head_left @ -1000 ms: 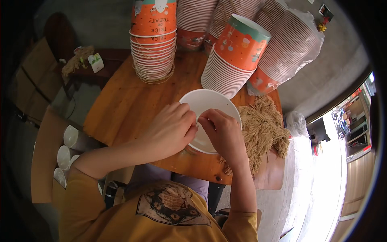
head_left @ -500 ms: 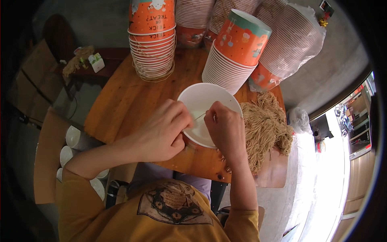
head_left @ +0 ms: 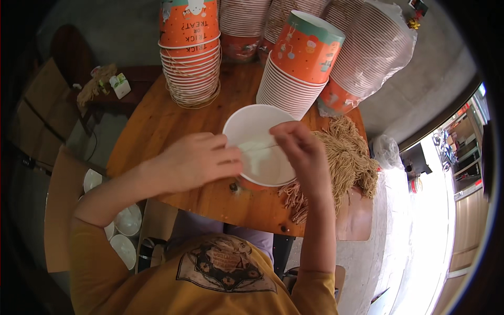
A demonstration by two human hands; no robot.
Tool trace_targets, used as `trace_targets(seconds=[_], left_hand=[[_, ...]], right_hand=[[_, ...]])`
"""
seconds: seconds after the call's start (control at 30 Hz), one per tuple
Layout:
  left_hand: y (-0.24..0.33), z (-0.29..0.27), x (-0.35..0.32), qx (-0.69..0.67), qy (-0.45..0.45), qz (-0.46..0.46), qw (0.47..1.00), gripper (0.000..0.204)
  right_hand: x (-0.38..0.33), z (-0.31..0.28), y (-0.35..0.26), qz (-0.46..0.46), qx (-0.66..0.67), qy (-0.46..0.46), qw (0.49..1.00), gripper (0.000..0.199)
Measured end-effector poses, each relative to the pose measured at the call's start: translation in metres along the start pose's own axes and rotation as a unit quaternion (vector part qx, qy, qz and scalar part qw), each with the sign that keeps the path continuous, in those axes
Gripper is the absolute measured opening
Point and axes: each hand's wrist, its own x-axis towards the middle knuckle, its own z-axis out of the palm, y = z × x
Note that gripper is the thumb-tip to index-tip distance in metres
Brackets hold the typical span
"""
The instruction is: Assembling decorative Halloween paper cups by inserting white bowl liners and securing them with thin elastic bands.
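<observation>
A paper bucket, white inside with orange showing low on its outside, stands upright on the table in front of me. Over its mouth a thin cord runs between my hands. My right hand pinches one end above the right part of the bucket. At the left rim, the fingers of my left hand are closed on the other end, their tips slightly blurred. Beside my right wrist lies a loose bundle of tan cords, pinkish at the near end.
Behind the bucket, upside-down stacks of orange paper buckets stand on the wooden table: one stack with cord loops at left, another nearer the middle. Plastic-wrapped stacks fill the back right. A cardboard box holds white buckets at lower left.
My hands have moved apart, drawing the cord out between them. My right hand has risen and turned, and my left has shifted left. The view has shifted slightly.
</observation>
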Motion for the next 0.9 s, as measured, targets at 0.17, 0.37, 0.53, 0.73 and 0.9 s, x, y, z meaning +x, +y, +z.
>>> trace_targets(seconds=[0.17,0.37,0.53,0.73,0.9], left_hand=[[-0.046,0.011,-0.012,-0.145,0.063,-0.113,0.981,0.014],[-0.075,0.022,-0.005,-0.155,0.1,-0.144,0.972,0.002],[-0.08,0.019,-0.004,-0.16,0.119,-0.159,0.967,0.004],[0.027,0.013,0.037,-0.478,0.225,-0.205,0.824,0.032],[0.068,0.035,0.05,-0.761,0.1,-0.244,0.593,0.025]], right_hand=[[-0.014,-0.036,-0.012,0.153,0.263,-0.018,0.953,0.015],[-0.034,-0.046,0.006,0.196,0.424,-0.015,0.884,0.021],[-0.043,-0.035,-0.008,0.191,0.5,0.006,0.845,0.025],[-0.036,-0.009,-0.03,0.123,0.529,-0.025,0.839,0.023],[-0.032,-0.001,-0.043,0.1,0.566,-0.051,0.817,0.021]])
